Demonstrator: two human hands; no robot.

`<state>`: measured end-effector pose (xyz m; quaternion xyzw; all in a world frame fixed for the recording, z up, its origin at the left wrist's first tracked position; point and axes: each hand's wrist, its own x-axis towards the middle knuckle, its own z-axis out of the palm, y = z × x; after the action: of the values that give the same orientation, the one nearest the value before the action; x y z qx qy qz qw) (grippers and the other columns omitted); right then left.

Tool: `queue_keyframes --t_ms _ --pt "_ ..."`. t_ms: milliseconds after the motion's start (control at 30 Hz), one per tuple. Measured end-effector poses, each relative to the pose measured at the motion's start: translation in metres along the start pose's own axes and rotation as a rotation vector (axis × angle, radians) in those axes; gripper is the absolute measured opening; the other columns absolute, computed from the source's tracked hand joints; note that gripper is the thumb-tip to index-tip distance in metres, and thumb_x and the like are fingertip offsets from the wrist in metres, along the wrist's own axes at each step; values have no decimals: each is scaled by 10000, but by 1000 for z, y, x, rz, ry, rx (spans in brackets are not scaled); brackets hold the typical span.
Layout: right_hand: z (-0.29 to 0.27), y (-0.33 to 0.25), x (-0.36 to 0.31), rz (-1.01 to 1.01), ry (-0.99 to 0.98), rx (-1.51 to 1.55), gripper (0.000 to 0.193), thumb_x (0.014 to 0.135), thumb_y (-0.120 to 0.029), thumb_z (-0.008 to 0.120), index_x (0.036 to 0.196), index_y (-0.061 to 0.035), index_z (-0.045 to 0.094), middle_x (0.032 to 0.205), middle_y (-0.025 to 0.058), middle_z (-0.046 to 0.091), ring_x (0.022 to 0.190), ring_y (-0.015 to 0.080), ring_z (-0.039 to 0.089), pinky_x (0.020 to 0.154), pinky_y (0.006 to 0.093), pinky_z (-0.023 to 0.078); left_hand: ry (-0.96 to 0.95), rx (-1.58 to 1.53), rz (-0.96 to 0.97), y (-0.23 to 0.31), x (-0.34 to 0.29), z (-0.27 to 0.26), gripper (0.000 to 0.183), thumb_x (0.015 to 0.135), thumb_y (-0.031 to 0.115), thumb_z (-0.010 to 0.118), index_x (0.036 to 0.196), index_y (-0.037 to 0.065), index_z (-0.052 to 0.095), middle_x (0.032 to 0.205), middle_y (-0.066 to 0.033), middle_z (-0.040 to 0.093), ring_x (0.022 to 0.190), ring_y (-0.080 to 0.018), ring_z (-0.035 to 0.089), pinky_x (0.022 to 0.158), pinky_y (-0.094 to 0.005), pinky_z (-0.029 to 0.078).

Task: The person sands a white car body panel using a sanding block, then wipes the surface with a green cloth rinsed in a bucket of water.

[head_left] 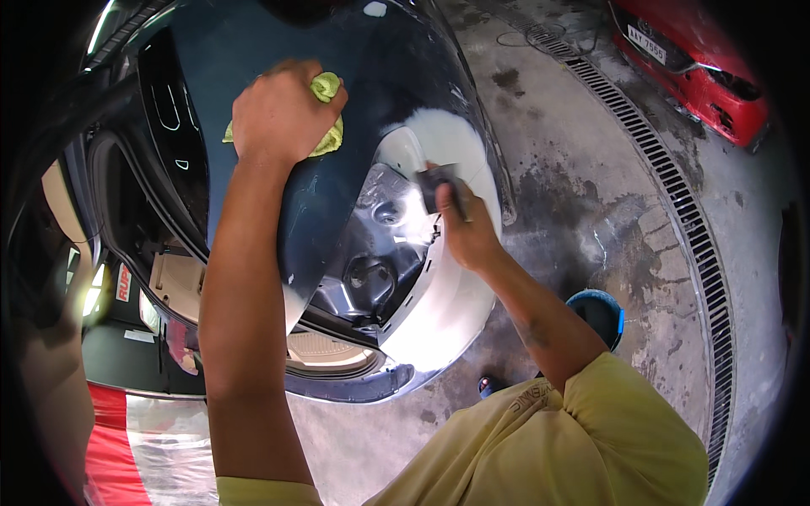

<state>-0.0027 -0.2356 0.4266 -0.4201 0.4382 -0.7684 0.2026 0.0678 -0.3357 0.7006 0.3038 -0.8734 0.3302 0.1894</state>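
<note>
My left hand (283, 114) is closed over a crumpled yellow-green cloth (329, 143) and presses it on the dark blue car body panel (316, 202). In my right hand (472, 236), the fingers and thumb grip a dark grey piece of sandpaper (439, 181). It is at the edge of a white, primer-like patch (460, 139) on the car's rounded corner; whether it touches the surface I cannot tell. Between my hands lies a lamp opening (371, 244) with bare, shiny inner metal. A white bumper section (447, 312) curves below my right hand.
A dark bucket with a blue rim (623, 320) stands on the stained concrete floor by my right elbow. A slotted drain grate (650, 143) curves along the right, and a red car (700, 76) is parked beyond it. At left is an open door frame (135, 177).
</note>
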Motion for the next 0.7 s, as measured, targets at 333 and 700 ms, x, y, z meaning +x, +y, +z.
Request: queue_keyframes --t_ms 333,700 --pt "59 -18 2 -155 68 -229 505 1117 -264 521 1551 -8 505 1618 209 498 1528 428 417 1234 581 307 -62 -7 -8 1 1 1 362 899 474 717 1079 175 816 1076 -107 774 1011 -370 747 874 -496 598" --pt "3 15 -8 -295 -184 -805 588 1073 -258 588 1602 -56 431 1639 131 484 1578 385 339 1252 633 218 -60 -22 -21 -2 -2 -2 419 910 506 707 1122 160 811 1123 -122 781 1059 -383 738 913 -483 589"
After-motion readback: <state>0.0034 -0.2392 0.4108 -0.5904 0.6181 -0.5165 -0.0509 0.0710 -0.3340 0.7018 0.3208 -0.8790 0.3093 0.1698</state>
